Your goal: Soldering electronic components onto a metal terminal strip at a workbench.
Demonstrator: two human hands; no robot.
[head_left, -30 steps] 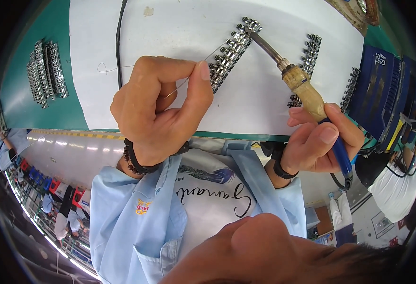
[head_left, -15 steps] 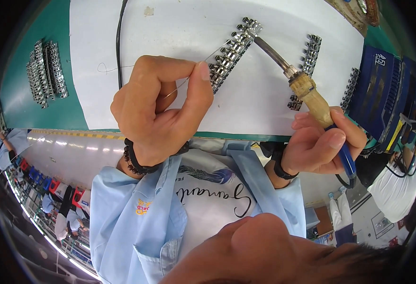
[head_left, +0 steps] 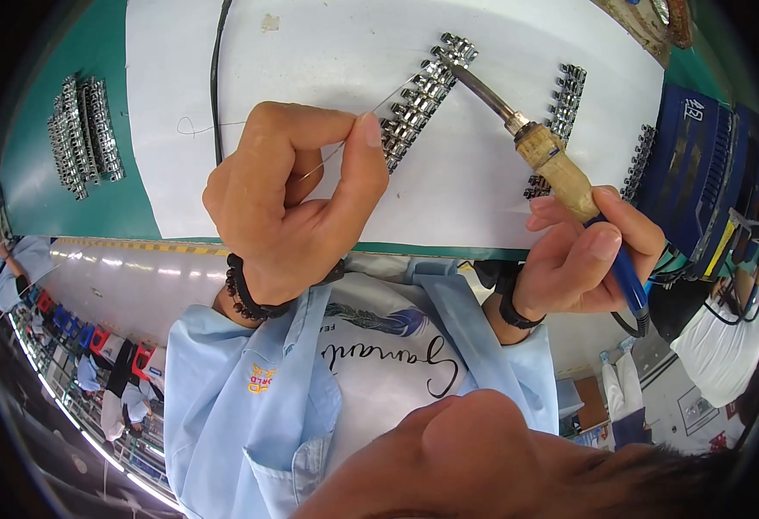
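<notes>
Between the thumb and forefinger of my left hand [head_left: 297, 186] I pinch a thin solder wire [head_left: 399, 89], its end reaching up toward a row of small metal parts [head_left: 418, 104] on the white sheet. My right hand [head_left: 591, 255] is closed round the blue handle of a soldering iron [head_left: 555, 169] with a yellowish, worn collar. The iron's tip meets the row near its far end, close to the wire's end; whether wire and tip touch is too small to tell. My left fingers hide part of the row's near end.
Another row of metal parts [head_left: 567, 104] lies to the right, partly behind the iron. A further row [head_left: 639, 164] rests by a blue box-shaped unit [head_left: 686, 164]. Several rows [head_left: 86, 138] sit on the green mat [head_left: 29, 195] at left. A black cable [head_left: 218, 78] crosses the white sheet [head_left: 310, 52].
The iron has shifted slightly left and up, its tip sliding along the far end of the row. My right hand moved with it. My left hand stays nearly in place.
</notes>
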